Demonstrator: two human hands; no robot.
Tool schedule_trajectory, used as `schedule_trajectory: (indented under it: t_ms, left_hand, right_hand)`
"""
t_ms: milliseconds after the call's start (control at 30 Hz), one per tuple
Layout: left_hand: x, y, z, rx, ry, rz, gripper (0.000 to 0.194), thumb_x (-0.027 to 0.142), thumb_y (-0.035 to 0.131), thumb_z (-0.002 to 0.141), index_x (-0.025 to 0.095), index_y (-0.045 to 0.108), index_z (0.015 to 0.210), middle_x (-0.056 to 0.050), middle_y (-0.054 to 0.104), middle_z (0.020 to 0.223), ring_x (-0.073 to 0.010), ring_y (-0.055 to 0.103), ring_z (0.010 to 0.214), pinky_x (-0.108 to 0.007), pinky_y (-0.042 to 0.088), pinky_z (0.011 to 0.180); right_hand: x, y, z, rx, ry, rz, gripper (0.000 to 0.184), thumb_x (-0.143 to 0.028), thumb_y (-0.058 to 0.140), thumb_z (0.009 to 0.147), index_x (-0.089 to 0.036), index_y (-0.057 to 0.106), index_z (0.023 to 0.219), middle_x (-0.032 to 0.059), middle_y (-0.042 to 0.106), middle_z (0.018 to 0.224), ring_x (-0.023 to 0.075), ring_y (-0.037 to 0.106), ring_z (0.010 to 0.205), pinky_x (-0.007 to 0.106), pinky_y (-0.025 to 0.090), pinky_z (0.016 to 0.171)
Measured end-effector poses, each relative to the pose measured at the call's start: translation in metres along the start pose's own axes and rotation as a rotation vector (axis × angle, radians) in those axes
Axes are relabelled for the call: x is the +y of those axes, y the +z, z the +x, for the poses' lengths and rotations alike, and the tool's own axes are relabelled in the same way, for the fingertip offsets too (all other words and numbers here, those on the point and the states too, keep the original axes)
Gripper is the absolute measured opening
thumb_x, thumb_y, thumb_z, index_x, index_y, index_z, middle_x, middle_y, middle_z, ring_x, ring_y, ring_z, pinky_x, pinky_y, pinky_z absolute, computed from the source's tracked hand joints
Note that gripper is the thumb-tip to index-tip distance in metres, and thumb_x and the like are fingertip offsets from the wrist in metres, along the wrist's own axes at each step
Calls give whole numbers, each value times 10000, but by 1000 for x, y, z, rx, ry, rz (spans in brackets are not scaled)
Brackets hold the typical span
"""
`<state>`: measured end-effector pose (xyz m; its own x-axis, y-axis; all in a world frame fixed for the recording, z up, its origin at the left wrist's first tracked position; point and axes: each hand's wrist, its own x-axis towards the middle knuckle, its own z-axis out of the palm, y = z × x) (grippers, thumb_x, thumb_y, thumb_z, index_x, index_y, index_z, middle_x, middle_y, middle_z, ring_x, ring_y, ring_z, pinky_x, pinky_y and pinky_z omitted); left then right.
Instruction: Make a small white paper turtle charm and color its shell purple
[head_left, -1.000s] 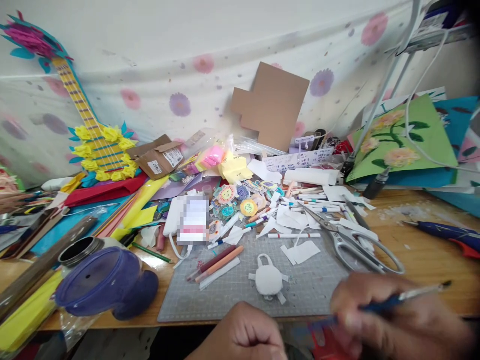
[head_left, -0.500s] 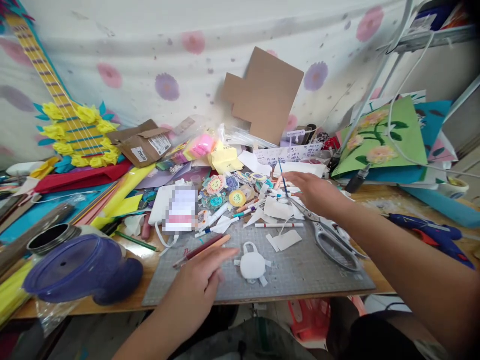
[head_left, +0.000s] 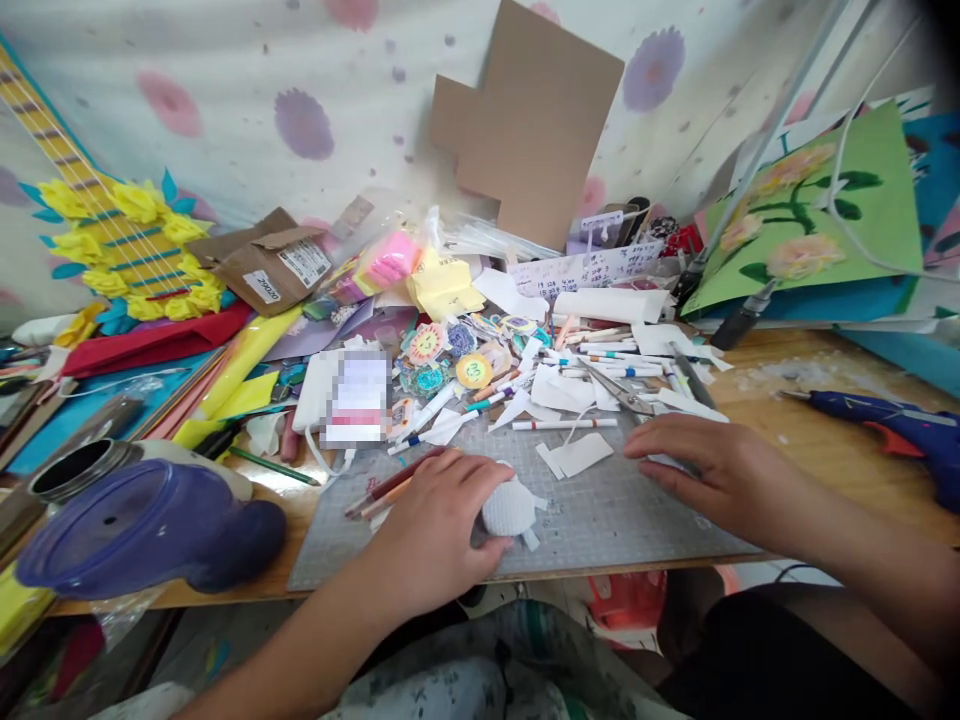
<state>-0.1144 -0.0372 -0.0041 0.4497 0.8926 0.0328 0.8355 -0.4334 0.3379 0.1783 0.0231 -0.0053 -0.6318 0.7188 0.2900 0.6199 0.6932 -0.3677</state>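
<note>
A small white turtle-shaped paper piece (head_left: 510,508) with short tabs lies near the front edge of the grey cutting mat (head_left: 585,535). My left hand (head_left: 442,515) closes on its left side, fingers over the top and thumb at the near edge, hiding part of it. Over at the right, my right hand (head_left: 712,475) rests with fingers stretched out above the scissors (head_left: 622,393). Their handles are mostly covered by that hand; the blades point up and left. A white paper scrap (head_left: 581,457) lies between the hands.
Markers and paper scraps pile up behind the mat, beside round decorated cutouts (head_left: 474,371). A phone (head_left: 358,395) and a purple container (head_left: 135,530) stand to the left. At the right lies a blue glue gun (head_left: 885,415). Cardboard (head_left: 525,120) leans at the back.
My left hand has moved right and taken hold of the white turtle-shaped piece. My right hand has come down from the marker pile onto the scissors' handles; the slim blue stick no longer shows in it.
</note>
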Motion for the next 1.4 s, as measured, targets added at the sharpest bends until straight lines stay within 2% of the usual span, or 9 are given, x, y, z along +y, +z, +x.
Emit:
schedule_trajectory:
  t_ms: [133, 400, 500, 600, 700, 800, 933, 1167, 1400]
  left_hand:
    - [8, 2, 11, -4, -41, 85, 470, 309, 672, 698, 209, 536, 1137, -63, 632, 1075, -284, 503, 1037, -448, 386, 898]
    - [14, 11, 12, 107, -62, 144, 405, 184, 631, 665, 206, 529, 1057, -59, 613, 973, -275, 518, 967, -436, 388, 848]
    - [15, 15, 9, 171, 46, 144, 385, 154, 612, 694, 226, 524, 1061, -53, 610, 1007, -270, 516, 971, -443, 384, 844]
    - [14, 20, 2, 242, 133, 105, 356, 106, 585, 716, 226, 533, 1047, -54, 592, 1011, -255, 517, 968, -466, 377, 890]
    - [12, 23, -5, 307, 143, -87, 391, 49, 554, 720, 228, 522, 1066, -64, 545, 1057, -238, 512, 1031, -469, 374, 957]
    - [12, 24, -11, 370, -38, -587, 465, 73, 576, 733, 247, 437, 1142, -84, 445, 1241, -213, 533, 1051, -388, 465, 882]
    - [19, 24, -13, 237, -312, -1203, 482, 150, 610, 759, 254, 369, 1163, -67, 457, 1246, -117, 598, 797, -263, 510, 672]
    - [29, 26, -12, 74, -438, -1284, 395, 207, 609, 766, 238, 404, 1102, -18, 521, 1061, -63, 606, 562, -207, 446, 506]
    - [26, 31, -12, 21, -462, -1375, 417, 227, 612, 767, 223, 385, 1117, 41, 576, 778, -38, 490, 415, -169, 370, 405]
  right_hand:
    - [-9, 12, -2, -73, -38, 54, 219, -227, 459, 890, -200, 659, 976, 91, 680, 1007, 241, 627, 945, 384, 503, 806]
    - [-37, 27, 2, -104, 134, 428, 201, -230, 505, 859, -210, 640, 1006, 74, 663, 1031, 223, 607, 933, 354, 483, 795]
    - [-53, 52, 15, -15, 294, 639, 368, -209, 545, 809, -189, 557, 1176, 97, 621, 1116, 224, 591, 929, 361, 478, 780]
    - [-68, 76, 28, -15, 290, 746, 578, -143, 606, 722, -196, 471, 1281, 73, 635, 1074, 215, 590, 889, 365, 456, 796]
    - [-77, 84, 36, -20, 292, 814, 673, -85, 610, 672, -204, 429, 1309, 4, 620, 829, 179, 567, 733, 331, 439, 711]
    - [-80, 75, 38, -24, 339, 923, 622, -114, 589, 701, -182, 411, 1292, -52, 505, 666, 143, 500, 619, 287, 411, 609]
    - [-78, 60, 38, -58, 381, 1095, 598, -194, 602, 726, -170, 373, 1278, -65, 486, 651, 121, 494, 594, 251, 405, 560]
    - [-71, 59, 26, -48, 500, 1174, 547, -212, 642, 717, -180, 424, 1218, -68, 493, 658, 116, 482, 600, 255, 380, 572]
    - [-71, 50, 19, -44, 583, 1287, 548, -233, 677, 705, -179, 439, 1196, -56, 546, 675, 114, 498, 615, 242, 365, 567]
